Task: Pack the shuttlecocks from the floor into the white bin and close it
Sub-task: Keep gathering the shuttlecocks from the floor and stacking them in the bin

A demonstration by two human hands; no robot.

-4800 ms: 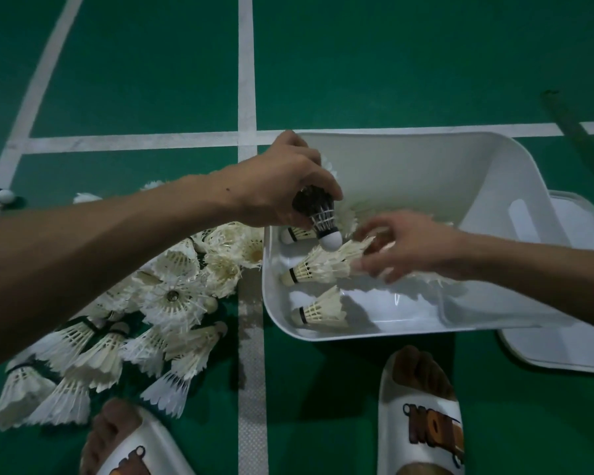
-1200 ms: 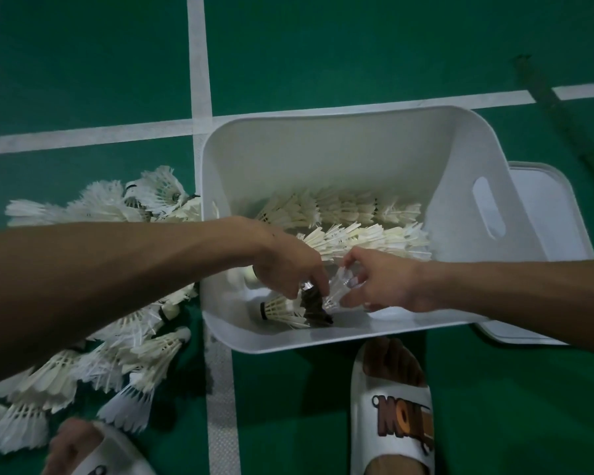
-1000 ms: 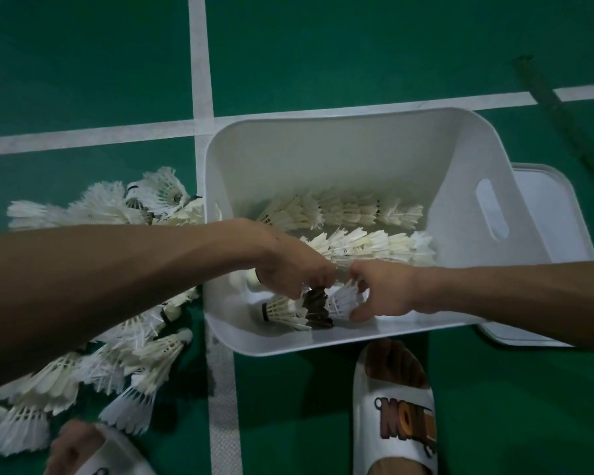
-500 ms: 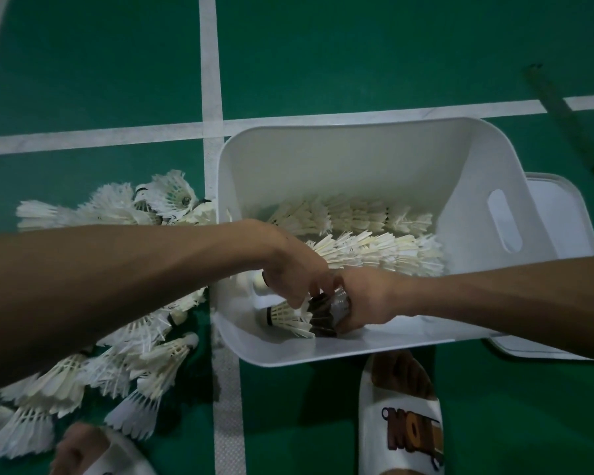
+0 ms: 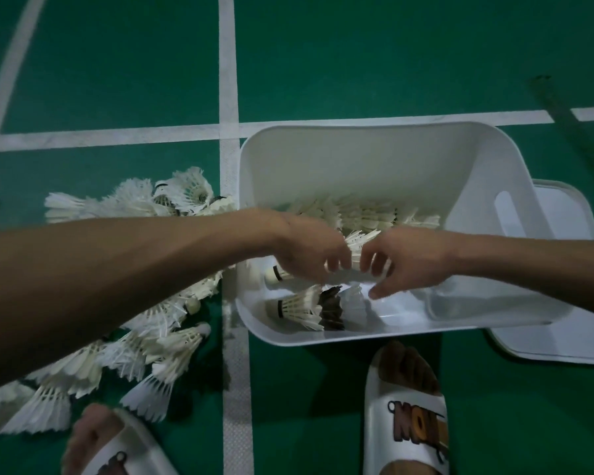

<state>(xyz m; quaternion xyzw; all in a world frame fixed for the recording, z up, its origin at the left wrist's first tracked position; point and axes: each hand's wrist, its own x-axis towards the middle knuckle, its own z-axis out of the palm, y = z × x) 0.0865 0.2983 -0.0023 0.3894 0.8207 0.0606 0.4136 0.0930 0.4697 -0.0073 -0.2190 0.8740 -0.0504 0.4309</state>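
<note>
change: hands lift off dark shuttlecock [image 5: 330, 308], nested in white bin's [image 5: 357, 132] near row | left hand [image 5: 309, 248] curled, grip unclear | right hand [image 5: 408, 262] loose, empty | floor pile [image 5: 158, 330] remains, lid [image 5: 563, 303] off

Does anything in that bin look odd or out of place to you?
One dark-feathered shuttlecock lies nested against a white shuttlecock in the near row of the white bin. All the others in view look white, so it stands out.
</note>
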